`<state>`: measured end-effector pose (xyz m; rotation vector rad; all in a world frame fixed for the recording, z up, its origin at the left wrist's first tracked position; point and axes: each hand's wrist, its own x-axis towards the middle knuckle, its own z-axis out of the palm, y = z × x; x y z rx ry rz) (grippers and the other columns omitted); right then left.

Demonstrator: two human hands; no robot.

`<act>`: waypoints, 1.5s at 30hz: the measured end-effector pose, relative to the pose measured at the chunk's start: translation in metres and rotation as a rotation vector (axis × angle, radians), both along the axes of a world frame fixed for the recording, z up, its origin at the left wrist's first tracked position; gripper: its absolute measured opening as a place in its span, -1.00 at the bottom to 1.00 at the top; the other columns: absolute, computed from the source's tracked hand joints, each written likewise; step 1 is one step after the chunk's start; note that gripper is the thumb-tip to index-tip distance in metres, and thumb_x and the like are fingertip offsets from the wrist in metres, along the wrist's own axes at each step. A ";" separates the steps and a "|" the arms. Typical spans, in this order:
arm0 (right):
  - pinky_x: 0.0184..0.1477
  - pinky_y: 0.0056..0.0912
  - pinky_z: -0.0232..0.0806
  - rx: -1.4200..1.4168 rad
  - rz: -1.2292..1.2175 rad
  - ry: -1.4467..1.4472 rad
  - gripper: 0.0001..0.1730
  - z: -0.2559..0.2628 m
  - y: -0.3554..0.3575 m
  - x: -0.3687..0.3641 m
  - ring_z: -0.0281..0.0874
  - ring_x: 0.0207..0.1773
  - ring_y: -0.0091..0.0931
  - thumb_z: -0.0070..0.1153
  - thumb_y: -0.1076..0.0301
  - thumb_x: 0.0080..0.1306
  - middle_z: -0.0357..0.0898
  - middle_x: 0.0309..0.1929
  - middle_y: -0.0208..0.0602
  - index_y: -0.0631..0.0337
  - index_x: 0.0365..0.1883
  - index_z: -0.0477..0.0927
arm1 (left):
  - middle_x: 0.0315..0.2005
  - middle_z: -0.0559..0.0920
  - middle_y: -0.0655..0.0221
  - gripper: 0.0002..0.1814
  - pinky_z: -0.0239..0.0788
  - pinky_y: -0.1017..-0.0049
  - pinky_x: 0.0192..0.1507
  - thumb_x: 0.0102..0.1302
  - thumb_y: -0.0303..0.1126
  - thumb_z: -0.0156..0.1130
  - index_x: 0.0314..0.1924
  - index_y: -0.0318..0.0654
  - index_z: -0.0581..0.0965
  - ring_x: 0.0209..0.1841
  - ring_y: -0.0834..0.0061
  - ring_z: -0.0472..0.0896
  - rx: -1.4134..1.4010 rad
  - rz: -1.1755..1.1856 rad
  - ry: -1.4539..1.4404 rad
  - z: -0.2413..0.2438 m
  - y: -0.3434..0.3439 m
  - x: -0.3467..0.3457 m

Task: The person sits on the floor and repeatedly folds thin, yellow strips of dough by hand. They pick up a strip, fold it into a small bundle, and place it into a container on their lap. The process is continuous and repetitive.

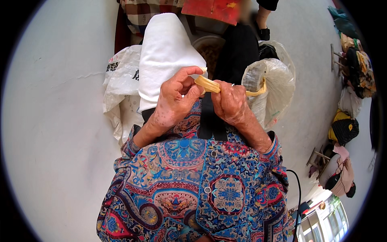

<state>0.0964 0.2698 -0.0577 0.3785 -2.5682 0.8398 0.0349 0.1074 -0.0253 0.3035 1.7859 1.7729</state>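
Note:
A flat, yellow, fibrous strip (208, 84) crosses between my two hands above my lap. Its material is not plain; it could be a dried plant strip. My right hand (231, 101) is closed around it, and a yellow tail (257, 91) emerges past the far side of that hand, over a plastic bag. At the strip's left end, the thumb and bent fingers of my left hand (178, 93) hold it, partly hiding the contact. The left index finger is raised off the strip, with something whitish at its tip (203, 70).
White cloth (169, 57) covers my left thigh. Beside it hangs a white woven sack (121, 78); a clear plastic bag (279, 81) is at my right. Between my legs stands a tub (205, 39) with brownish contents. Ahead are a red board (211, 10) and another person's foot (263, 31).

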 end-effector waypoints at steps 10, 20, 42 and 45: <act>-0.54 -0.26 0.38 -0.054 0.093 -0.182 -0.71 0.010 0.009 0.005 0.55 -0.51 -0.27 0.20 0.44 0.06 0.53 -0.51 -0.15 0.31 -0.27 0.44 | -0.37 0.62 0.30 -0.69 0.39 0.69 -0.30 0.25 -0.64 0.06 0.01 -0.40 0.38 -0.36 0.67 0.55 0.156 0.051 0.013 -0.005 -0.006 0.005; -0.50 -0.25 0.36 -0.143 0.220 -0.374 -0.79 0.031 0.029 0.009 0.55 -0.49 -0.24 0.17 0.31 0.20 0.55 -0.52 -0.16 0.28 -0.35 0.49 | -0.44 0.63 0.33 -0.71 0.30 0.74 -0.45 0.20 -0.62 0.16 -0.05 -0.39 0.42 -0.48 0.73 0.49 0.096 0.007 0.058 -0.003 -0.027 0.000; -0.59 -0.30 0.28 -0.315 0.197 -0.406 -0.88 0.034 0.031 0.007 0.50 -0.61 -0.25 0.11 0.42 0.25 0.48 -0.62 -0.15 0.31 -0.37 0.50 | -0.56 0.57 0.35 -0.78 0.31 0.66 -0.46 0.24 -0.51 0.18 -0.13 -0.45 0.48 -0.52 0.63 0.51 -0.030 0.268 0.164 -0.001 -0.033 -0.008; -0.60 -0.31 0.28 -0.315 0.155 -0.384 -0.89 0.031 0.027 0.009 0.50 -0.61 -0.25 0.12 0.43 0.24 0.49 -0.62 -0.15 0.30 -0.36 0.50 | -0.58 0.59 0.40 -0.77 0.33 0.73 -0.43 0.19 -0.54 0.24 -0.15 -0.42 0.48 -0.52 0.72 0.53 0.024 0.313 0.115 0.014 -0.039 0.008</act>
